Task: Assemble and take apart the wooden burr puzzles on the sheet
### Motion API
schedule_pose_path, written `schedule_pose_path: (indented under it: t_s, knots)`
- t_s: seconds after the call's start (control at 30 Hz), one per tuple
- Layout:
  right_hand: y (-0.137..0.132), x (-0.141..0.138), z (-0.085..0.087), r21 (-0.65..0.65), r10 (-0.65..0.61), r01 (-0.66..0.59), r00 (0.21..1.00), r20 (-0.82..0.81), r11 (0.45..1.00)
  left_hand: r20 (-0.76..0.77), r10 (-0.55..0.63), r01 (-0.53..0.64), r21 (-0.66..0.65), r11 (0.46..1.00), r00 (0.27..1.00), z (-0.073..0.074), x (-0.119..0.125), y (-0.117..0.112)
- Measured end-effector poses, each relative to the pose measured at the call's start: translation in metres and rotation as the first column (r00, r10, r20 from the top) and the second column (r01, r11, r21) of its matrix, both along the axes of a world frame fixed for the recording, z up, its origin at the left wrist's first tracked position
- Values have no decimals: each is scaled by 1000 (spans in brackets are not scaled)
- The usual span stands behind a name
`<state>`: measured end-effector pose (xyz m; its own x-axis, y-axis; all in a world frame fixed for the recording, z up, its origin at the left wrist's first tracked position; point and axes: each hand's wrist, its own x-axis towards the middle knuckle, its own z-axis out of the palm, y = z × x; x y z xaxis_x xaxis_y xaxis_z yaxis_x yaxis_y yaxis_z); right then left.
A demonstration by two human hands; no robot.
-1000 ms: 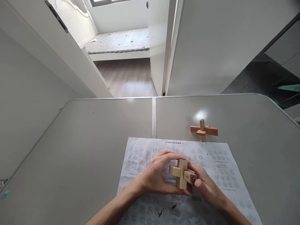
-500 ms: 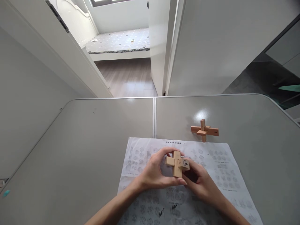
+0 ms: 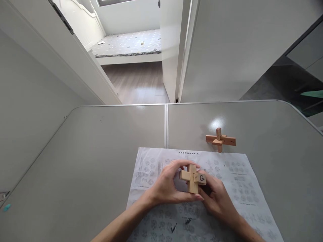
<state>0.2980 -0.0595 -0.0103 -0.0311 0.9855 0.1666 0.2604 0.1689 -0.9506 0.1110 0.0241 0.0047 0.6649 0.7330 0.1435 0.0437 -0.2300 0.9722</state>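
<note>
A pale wooden burr puzzle [image 3: 192, 183], made of crossed blocks, is held above the printed sheet [image 3: 148, 161]. One block end, facing up on its right side, bears a handwritten "G". My left hand [image 3: 168, 186] grips the upright block between thumb below and fingers above. From the right, my right hand [image 3: 217, 195] closes on the puzzle's right and lower side; some of its fingertips are hidden behind the wood. Beyond the sheet's top edge stands a second, reddish-brown wooden cross puzzle [image 3: 228, 140], touched by neither hand.
The sheet, covered in small diagrams, lies on a grey table [image 3: 88, 168] with a metal seam [image 3: 166, 126]. Past the far edge are an open door [image 3: 173, 50] and a bed [image 3: 128, 43]. A small teal object [image 3: 7, 207] shows at far left.
Both hands have shifted slightly right and toward me with the pale puzzle, which has tilted a little. The reddish-brown puzzle stays in place.
</note>
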Motion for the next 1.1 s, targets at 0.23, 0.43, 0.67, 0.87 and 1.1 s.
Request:
schedule_pose_path:
  t_s: [0.23,0.43,0.67,0.87,1.1]
  knots:
    - [1,-1,2,-27,-19,20,1000,24,999,-44,45,-45,-3,999,998,0,0,-2]
    - [-2,-1,-1,-9,-37,37,997,63,999,-21,96,-97,-20,995,995,-2,1,-4]
    - [0,1,0,-32,-11,12,1000,29,999,-24,118,-117,3,993,993,0,2,-5]
    - [1,0,2,-21,-5,5,1000,16,1000,7,62,-61,-74,995,998,0,1,-4]
    - [0,1,-2,-58,-5,7,999,36,998,36,65,-62,-79,995,997,0,1,-3]
